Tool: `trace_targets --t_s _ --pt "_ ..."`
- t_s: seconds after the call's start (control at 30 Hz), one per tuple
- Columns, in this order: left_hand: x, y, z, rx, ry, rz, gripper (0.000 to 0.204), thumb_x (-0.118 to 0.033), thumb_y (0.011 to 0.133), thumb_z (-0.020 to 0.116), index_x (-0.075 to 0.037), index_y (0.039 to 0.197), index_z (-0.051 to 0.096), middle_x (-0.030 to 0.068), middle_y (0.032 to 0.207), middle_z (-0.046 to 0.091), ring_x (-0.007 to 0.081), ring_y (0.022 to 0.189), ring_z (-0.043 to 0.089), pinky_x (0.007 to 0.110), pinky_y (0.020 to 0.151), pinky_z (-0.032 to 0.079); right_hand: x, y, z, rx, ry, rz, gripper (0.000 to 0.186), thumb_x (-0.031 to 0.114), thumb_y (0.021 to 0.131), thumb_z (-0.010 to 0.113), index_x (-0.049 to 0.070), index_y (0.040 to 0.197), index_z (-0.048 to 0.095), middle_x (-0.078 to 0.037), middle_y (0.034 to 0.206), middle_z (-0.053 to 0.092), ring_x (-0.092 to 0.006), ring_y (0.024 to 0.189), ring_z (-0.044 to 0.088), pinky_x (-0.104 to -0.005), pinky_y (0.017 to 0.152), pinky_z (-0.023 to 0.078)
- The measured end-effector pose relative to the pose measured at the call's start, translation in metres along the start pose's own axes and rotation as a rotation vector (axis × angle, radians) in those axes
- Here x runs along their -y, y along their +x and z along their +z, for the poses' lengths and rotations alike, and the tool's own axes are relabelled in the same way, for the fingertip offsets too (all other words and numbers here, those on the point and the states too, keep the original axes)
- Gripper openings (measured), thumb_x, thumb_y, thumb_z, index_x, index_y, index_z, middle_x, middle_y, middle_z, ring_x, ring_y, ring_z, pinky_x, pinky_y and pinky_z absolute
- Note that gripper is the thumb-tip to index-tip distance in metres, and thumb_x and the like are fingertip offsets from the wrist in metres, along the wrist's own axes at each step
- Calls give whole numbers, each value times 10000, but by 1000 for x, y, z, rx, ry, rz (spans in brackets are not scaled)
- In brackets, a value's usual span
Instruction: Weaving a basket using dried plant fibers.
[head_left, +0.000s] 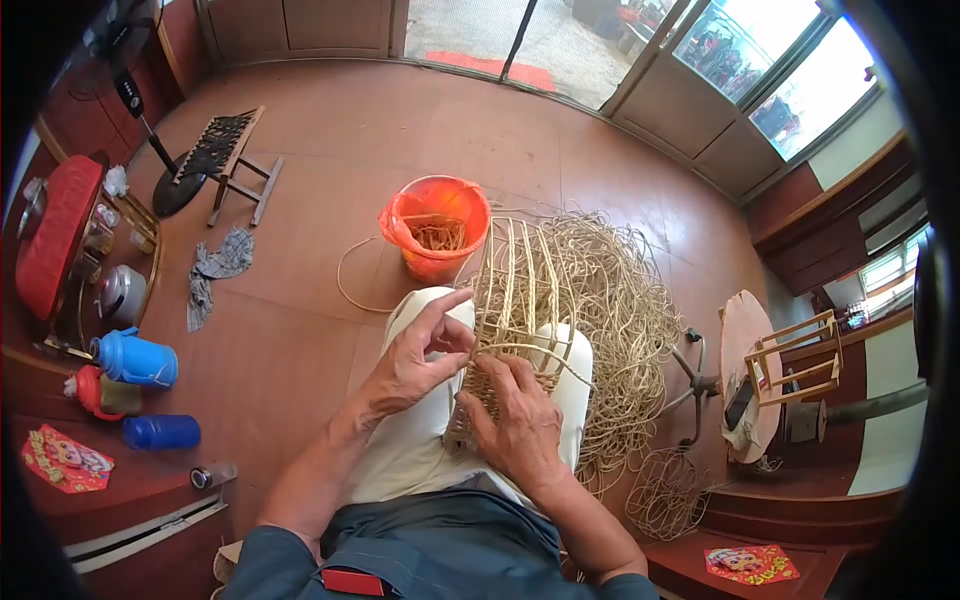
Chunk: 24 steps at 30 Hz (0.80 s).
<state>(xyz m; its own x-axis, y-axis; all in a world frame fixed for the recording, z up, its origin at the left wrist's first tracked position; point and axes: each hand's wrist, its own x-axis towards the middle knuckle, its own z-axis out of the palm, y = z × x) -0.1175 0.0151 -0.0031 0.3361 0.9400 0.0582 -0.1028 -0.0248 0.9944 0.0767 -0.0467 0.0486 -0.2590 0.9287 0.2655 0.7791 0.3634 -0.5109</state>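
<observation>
A partly woven basket (480, 395) of tan straw cord lies across my lap, its long braided strands (520, 270) standing out beyond my knees. My left hand (425, 350) is at the weave's left edge, index finger stretched out and thumb apart from it. Nothing shows in its grip. Curled over the woven part, my right hand (518, 410) grips it, fingertips pressed at the top row. A loose braided cord (545, 360) crosses the strands just above those fingers and bends down past my right knee. My right fingers hide some of the weave.
A large heap of tan cord (630, 340) covers the floor at my right, with a smaller coil (668, 495) nearer. An orange-lined bucket (437, 235) holding brown strips stands ahead. A folding stool (230, 150) and checked cloth (220, 268) are left; a round stool (745, 330) is right.
</observation>
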Motion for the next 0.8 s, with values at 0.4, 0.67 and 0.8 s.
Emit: trace_targets --t_s 0.4,0.67,0.8 --pt "-8 -10 16 -71 269 99 748 63 963 592 -129 1672 450 108 1129 719 236 1077 744 381 1025 587 6 4 -8 96 66 109 506 297 955 821 117 1398 656 -138 1316 679 -382 1103 737 -476 882 610" --pt "-1 -17 19 -91 224 83 709 55 963 606 -126 1640 494 120 1132 732 259 1069 753 398 1013 597 6 0 -8 100 37 98 502 261 946 818 104 1398 668 -142 1307 686 -375 1055 748 -472 872 607" --pt "-11 -14 28 -246 349 148 633 54 958 647 -127 1560 574 151 1036 755 275 1000 782 396 949 618 4 6 -6 74 49 75 500 228 944 807 86 1404 670 -165 1275 688 -382 1010 744 -482 865 595"
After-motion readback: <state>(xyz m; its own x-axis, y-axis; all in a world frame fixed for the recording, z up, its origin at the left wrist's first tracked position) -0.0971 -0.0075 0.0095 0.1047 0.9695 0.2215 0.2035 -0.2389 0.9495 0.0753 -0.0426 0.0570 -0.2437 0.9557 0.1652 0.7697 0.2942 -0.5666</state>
